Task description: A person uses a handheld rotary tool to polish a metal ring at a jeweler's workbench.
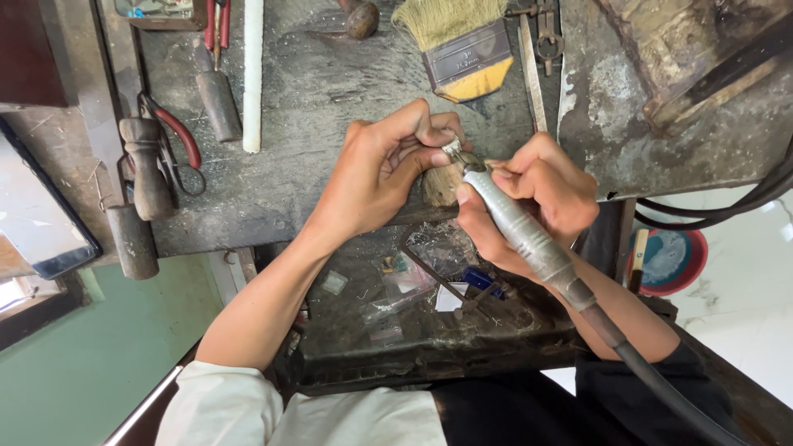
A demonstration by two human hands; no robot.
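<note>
Soft daylight, evenly bright; faint shadows under hands; sharp centre, slight wide-angle stretch at edges.

This is a small craft workshop, most likely a jeweller's or metalworker's bench. The worktop (330,107) is dark, scarred and dusty, with hand tools lying loose on it: a wide paintbrush (458,45) with a yellow-tipped handle, red-handled pliers (178,136), a turned wooden handle (149,169), a white rod (252,74) and metal tweezers (533,74). A metal rotary handpiece (520,231) on a thick flexible shaft works at a wooden bench peg (442,182). Below the peg a grimy tray (429,330) holds small clear plastic bags and scraps
</note>
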